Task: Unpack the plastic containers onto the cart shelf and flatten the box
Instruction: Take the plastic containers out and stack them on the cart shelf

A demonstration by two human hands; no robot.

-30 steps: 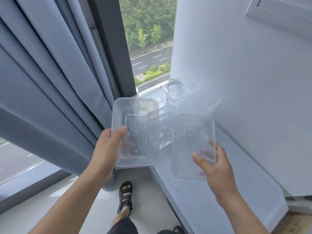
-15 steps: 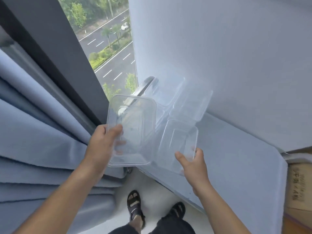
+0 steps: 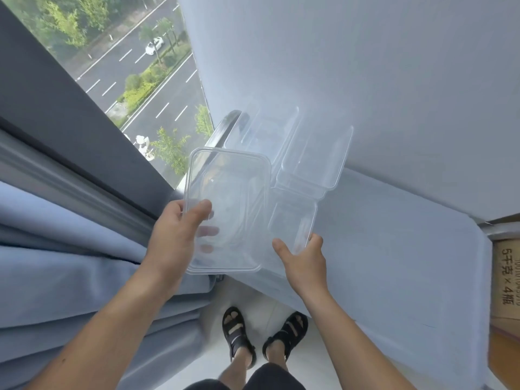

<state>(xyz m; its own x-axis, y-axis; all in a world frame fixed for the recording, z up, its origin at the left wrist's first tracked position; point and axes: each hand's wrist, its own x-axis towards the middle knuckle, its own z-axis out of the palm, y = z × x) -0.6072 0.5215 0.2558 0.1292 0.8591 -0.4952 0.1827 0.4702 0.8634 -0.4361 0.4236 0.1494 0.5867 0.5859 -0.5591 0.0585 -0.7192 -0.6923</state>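
At the window ledge (image 3: 394, 249): two clear containers in hand, more parked by the wall.
Left hand (image 3: 174, 235) clamps a transparent rectangular container (image 3: 230, 192) in the air beside the ledge, thumb on top, fingers visible through the base. Right hand (image 3: 302, 260) pinches the near end of a second container (image 3: 292, 220) sitting on the ledge, just in front of the clear stack (image 3: 312, 159).

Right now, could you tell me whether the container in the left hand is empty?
Empty: the clear container shows only fingers of the left hand behind it.
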